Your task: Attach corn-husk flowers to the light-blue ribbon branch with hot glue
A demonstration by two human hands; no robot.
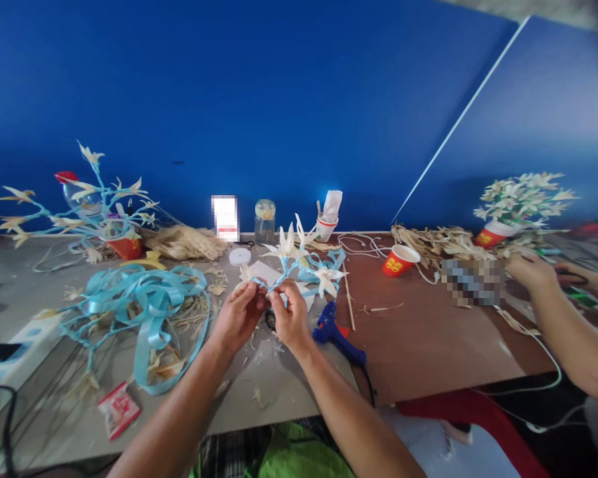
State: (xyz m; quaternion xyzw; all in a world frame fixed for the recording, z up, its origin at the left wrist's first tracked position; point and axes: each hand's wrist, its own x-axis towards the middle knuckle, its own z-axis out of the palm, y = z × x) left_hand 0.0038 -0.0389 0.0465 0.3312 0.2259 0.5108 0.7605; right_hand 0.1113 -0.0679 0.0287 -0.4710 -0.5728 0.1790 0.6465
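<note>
My left hand (240, 312) and my right hand (290, 315) meet over the table, fingers pinched together on a thin blue-wrapped stem (299, 269). The stem branches upward and carries cream straw flowers (285, 244) and loops of light blue ribbon. Both hands grip the stem's lower end, thumbs close together. A blue glue gun (335, 332) lies on the table just right of my right hand.
A heap of light blue ribbon (144, 299) lies at left, a finished blue flower branch in a red cup (124, 247) behind it. A red cup (400, 259), a glass jar (265, 220) and straw piles stand behind. Another person's arm (563, 318) reaches in at right.
</note>
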